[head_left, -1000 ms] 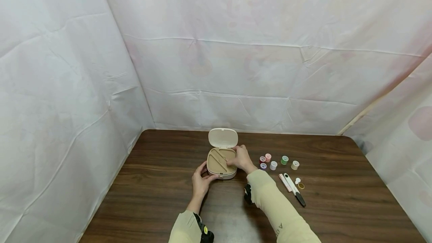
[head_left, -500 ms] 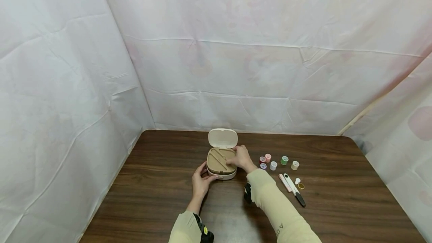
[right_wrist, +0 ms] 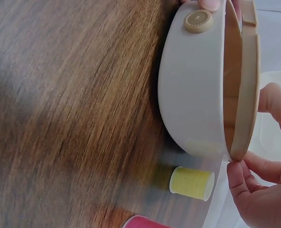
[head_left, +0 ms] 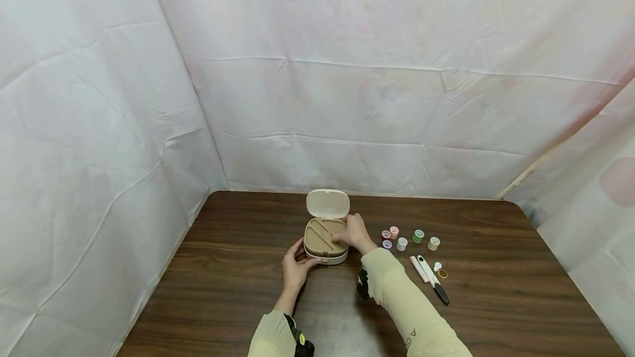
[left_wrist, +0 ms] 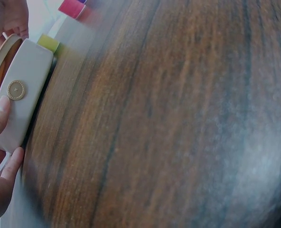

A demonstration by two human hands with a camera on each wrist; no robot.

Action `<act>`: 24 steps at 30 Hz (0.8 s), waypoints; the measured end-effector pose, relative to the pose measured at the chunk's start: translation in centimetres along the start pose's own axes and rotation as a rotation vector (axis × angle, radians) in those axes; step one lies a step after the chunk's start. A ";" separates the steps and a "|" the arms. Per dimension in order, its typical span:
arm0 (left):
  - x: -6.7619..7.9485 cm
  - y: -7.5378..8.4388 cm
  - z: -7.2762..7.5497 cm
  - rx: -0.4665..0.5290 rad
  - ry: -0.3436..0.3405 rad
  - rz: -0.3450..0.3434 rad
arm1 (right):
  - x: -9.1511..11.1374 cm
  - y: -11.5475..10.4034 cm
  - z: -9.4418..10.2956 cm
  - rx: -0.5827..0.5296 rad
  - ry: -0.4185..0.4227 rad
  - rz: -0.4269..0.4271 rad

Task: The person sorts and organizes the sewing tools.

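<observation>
Head view: right hand [head_left: 356, 233] partly hides tray [head_left: 322, 237].

Smooth plastic box [right_wrist: 192, 90], glossy tabletop [head_left: 223, 269]

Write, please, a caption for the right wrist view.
Right hand grips a beige tray partly out of a white box, near a yellow thread spool.

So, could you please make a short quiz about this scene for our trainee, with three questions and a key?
1. Which hand pinches the edge of the tan tray?
2. True or false: the lid of the white box stands open.
3. In the right wrist view, what colour is the thread spool nearest to the box?

Key:
1. The right hand.
2. True.
3. Yellow.
</observation>
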State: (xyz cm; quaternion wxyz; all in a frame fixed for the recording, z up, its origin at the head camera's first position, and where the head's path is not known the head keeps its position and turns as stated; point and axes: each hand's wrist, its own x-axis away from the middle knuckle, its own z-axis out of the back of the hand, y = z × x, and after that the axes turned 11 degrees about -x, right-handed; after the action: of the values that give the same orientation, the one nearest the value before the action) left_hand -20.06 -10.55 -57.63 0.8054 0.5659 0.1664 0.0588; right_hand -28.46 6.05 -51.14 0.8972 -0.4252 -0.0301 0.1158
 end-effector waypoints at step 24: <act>0.5 1.3 0.6 0.024 0.018 -0.063 | 1.3 -0.8 0.9 -0.026 0.068 -0.046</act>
State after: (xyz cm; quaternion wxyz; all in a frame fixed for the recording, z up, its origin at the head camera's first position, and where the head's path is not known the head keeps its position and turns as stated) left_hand -19.29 -10.46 -56.34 0.7986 0.5692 0.1922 0.0365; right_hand -27.14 6.55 -50.00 0.8945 -0.4396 -0.0106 0.0803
